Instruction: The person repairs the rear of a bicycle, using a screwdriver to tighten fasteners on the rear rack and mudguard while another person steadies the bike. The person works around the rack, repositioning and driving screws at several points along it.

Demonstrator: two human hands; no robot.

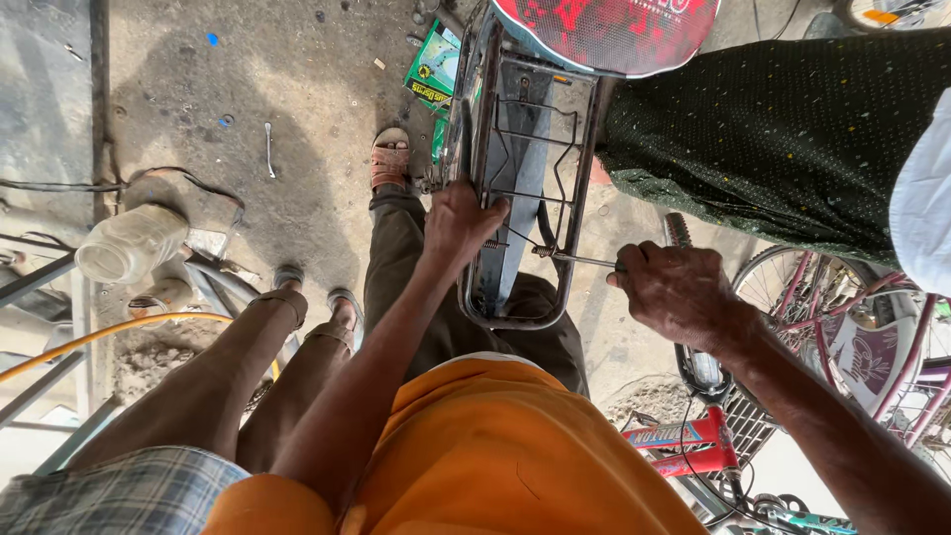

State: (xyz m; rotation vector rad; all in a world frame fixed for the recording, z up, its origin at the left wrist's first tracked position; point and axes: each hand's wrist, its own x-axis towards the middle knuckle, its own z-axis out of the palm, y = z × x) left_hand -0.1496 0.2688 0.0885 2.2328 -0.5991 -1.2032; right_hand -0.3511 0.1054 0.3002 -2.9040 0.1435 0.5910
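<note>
A dark metal rear carrier rack [525, 188] of a bicycle is seen from above, its rounded end pointing toward the person in the orange shirt [495, 456]. The left hand [458, 223] is closed over the left rail of the rack, near its rounded end, with the fingers wrapped around the tube. The right hand [679, 292] is clenched into a fist around the handle of a thin tool, apparently a screwdriver [580, 260], whose shaft is laid level and pointed left, its tip brought to the wire spring clamp [535, 149] at the right rail of the rack. A red patterned saddle [609, 30] is seen beyond the far end of the rack.

Beside the rack on the right, a second person's leg in dark dotted cloth [783, 129] is visible. On the left, another person's bare legs [258, 367] and sandalled feet are planted on the concrete floor [297, 99], where a small wrench [268, 149] and a green carton [436, 64] are lying. A clear plastic jar [129, 243] is set at the left edge, with a yellow hose [109, 332] curving below it. Pink bicycle frames and wheels [852, 327] are crowded at the right edge.
</note>
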